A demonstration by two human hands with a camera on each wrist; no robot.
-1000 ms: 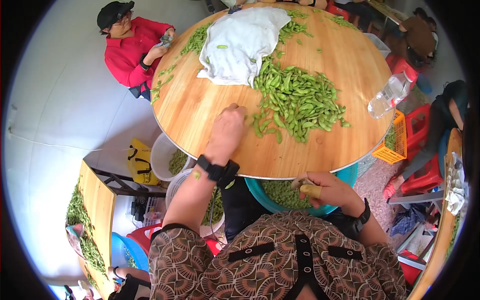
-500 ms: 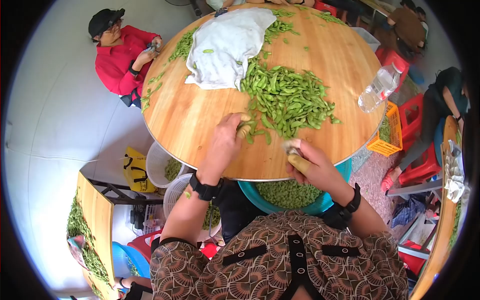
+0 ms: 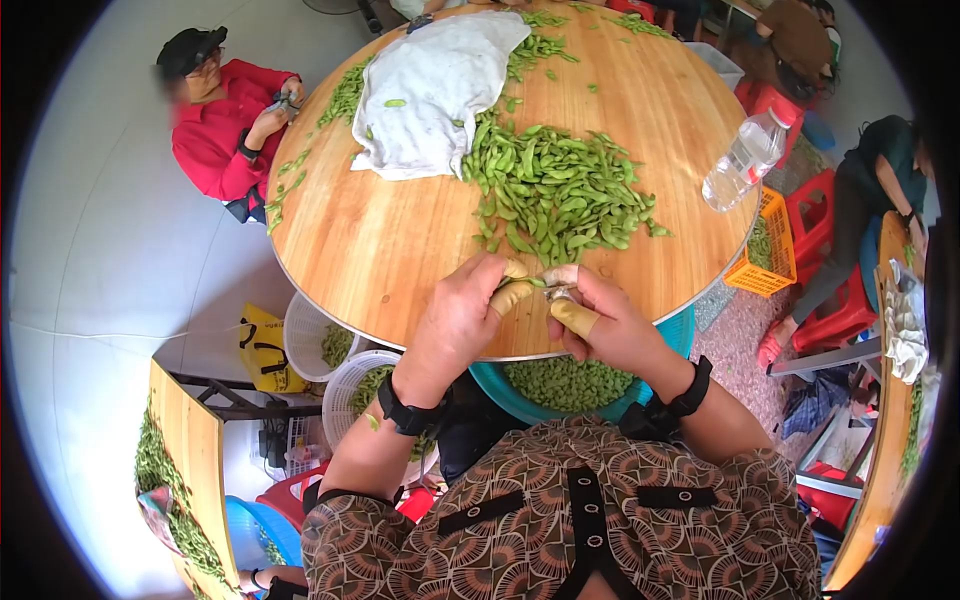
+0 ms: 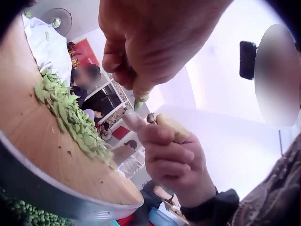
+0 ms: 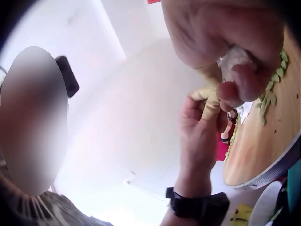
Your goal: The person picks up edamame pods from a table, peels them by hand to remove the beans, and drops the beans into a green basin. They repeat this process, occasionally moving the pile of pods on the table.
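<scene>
Clock directions are read on the round table (image 3: 350,250) in the head view, with 6 at the wearer's edge. The left hand (image 3: 455,315) and the right hand (image 3: 620,325) are together above the table's near part, at 6 o'clock, fingertips nearly meeting. The left hand pinches one green pod (image 3: 522,281) between thumb and forefinger, the thumb wearing a yellow cover (image 3: 511,297). The pod points toward 3 o'clock, its end at the right fingertips; whether these touch it cannot be told. The right hand, fingers curled, holds a small piece (image 4: 150,117), dark in the left wrist view and too small to identify, beside its own yellow thumb cover (image 3: 575,318). Its forefinger is covered in whitish material.

The main heap (image 3: 570,190) of pods lies from the table's middle toward 3 o'clock, beyond the hands. A white cloth (image 3: 430,100) is spread at 11 o'clock, with loose pods on it and beside it. A clear bottle (image 3: 745,165) with a red cap stands at 3 o'clock. Below the rim at about 5 to 6 o'clock, a teal basin (image 3: 655,390) holds green beans (image 3: 570,385); an orange crate (image 3: 775,275) is at 4, and white baskets (image 3: 300,335) are at 7. A person in red (image 3: 215,150) sits at 9 to 10 o'clock.
</scene>
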